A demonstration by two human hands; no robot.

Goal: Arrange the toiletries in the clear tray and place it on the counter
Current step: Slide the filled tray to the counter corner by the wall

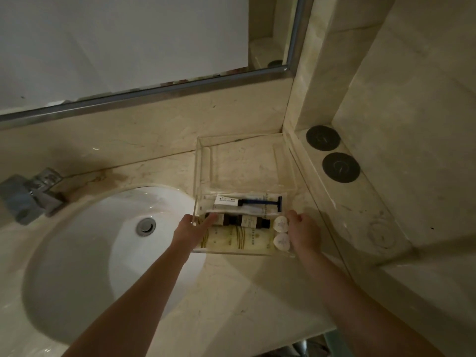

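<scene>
Two hands are set at the near end of the clear tray [206, 161], which rests on the marble worktop [244, 292] in the corner beside the sink [85, 248]. The left hand [189, 231] is laid at the tray's left wall with a finger stretched over the rim toward a dark bottle [231, 219]; whether the wall is gripped cannot be told. The right hand [302, 229] is curled at the tray's right near corner, apparently pinching the wall, though the fingertips are hidden.

Inside, the toiletries are gathered at the near end: a razor [268, 202] in its packet, two dark bottles end to end, a pale yellow tube [237, 240] and two round white caps [281, 231]. The far part of the tray is bare.

The arranging is judged nearly finished, with the placing step in hand. For the next move, an even hold on both side walls would be called for, so that the tray is slid or squared without the loose items being tipped.
</scene>
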